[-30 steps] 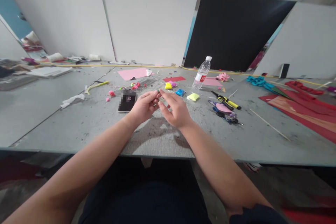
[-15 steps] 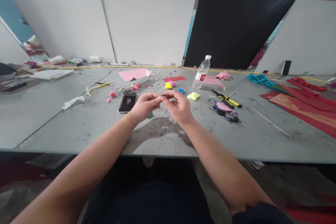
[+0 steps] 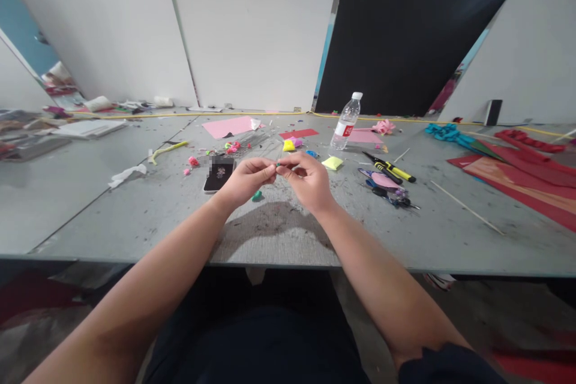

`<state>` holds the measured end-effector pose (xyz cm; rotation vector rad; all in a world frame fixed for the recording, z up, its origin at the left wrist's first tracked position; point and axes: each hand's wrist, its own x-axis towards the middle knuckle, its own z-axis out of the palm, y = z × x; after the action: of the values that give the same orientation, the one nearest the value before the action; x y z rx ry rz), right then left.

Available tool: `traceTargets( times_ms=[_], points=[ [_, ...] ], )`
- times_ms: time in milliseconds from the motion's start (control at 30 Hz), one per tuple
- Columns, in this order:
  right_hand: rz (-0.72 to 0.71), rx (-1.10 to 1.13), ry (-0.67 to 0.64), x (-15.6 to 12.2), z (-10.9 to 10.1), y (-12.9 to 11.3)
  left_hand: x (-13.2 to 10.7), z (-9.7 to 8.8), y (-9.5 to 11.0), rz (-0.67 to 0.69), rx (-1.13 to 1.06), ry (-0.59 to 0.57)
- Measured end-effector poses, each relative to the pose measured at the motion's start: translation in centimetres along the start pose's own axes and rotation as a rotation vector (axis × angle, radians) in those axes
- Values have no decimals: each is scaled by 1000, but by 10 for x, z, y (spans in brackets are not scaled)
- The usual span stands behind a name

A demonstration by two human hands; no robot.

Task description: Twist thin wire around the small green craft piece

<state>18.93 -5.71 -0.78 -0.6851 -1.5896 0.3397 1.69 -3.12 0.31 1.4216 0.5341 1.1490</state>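
Green small piece (image 3: 278, 164) is pinched between the fingertips of the left hand (image 3: 250, 180) and the right hand (image 3: 309, 181), which meet above the grey table (image 3: 148, 222). Near the left hand, on this table, lie a green lump (image 3: 257, 195) and a phone (image 3: 219, 177). Farther away, a plastic bottle (image 3: 345, 123) stands upright beyond a pale yellow packet (image 3: 333, 163).

Dark navy top (image 3: 256, 348), cloth looks plain, nearly black at the far end, where shadow hides its edge; right sleeve (image 3: 445, 365) same navy, short, loose, hem uneven and wavy; forearms (image 3: 373, 270) bare, left hand (image 3: 249, 181) and right hand (image 3: 310, 183) ungloved, nails too small to make out
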Motion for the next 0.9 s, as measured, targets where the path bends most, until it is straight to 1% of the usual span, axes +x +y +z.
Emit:
traceTargets(
  times_ms=[133, 300, 500, 567, 667, 767, 833, 900],
  points=[
    [-26, -29, -3, 1, -2, -2, 0, -5, 0, 14, 51, -64],
    [-11, 22, -3, 2, -2, -1, 1, -11, 1, 10, 76, -122],
    [158, 84, -101, 2, -3, 8, 3, -17, -1, -20, 129, -186],
    [198, 94, -135, 2, -2, 11, 4, -19, -4, -20, 152, -190],
    [237, 70, -138, 2, -2, 14, 6, -20, -7, 0, 191, -139],
    [275, -21, -112, 0, 0, 14, 10, -19, -6, 27, 208, -11],
    [309, -132, -186, -3, 6, 14, 12, -16, -4, 32, 197, 96],
    [352, -274, -365, -6, 15, 16, 14, -14, -1, 33, 197, 190]
  ],
)
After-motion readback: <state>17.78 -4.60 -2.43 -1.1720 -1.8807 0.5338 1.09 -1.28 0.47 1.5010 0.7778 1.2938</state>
